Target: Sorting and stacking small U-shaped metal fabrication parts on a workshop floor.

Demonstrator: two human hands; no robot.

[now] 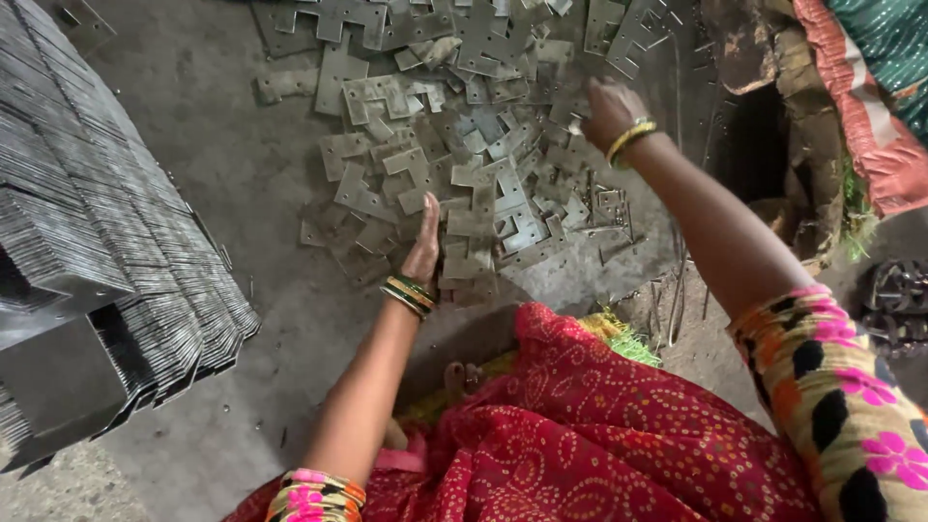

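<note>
— Hands, both, out over a loose heap of flat stamped metal plates (464, 184) on the grey floor (232, 184).

— Left hand (423, 242)?

— Stretched forward, fingers straight and together, edge-on to the camera, tips down among the near plates of the heap. Flat rather than gripping; nothing held, as far as visible. Striped bangles (410, 294) at that wrist.

— And the right hand (607, 108)?

— Farther out and to the right, over the far side of the same heap, back of the hand up, fingers curled downward onto the plates. Possibly pinching a small plate under the fingertips, but hidden by the knuckles, so cannot tell. Yellow bangles (630, 138) on the wrist.

— Beside the hands?

— Well off to the left of the left hand, a long ordered stack of similar plates (106, 242), packed on edge in rows. Just right of the right forearm, thin metal rods or strips (677, 280) standing near a dark hollow. Nearer the body, red patterned cloth (599, 435) below both forearms.
</note>
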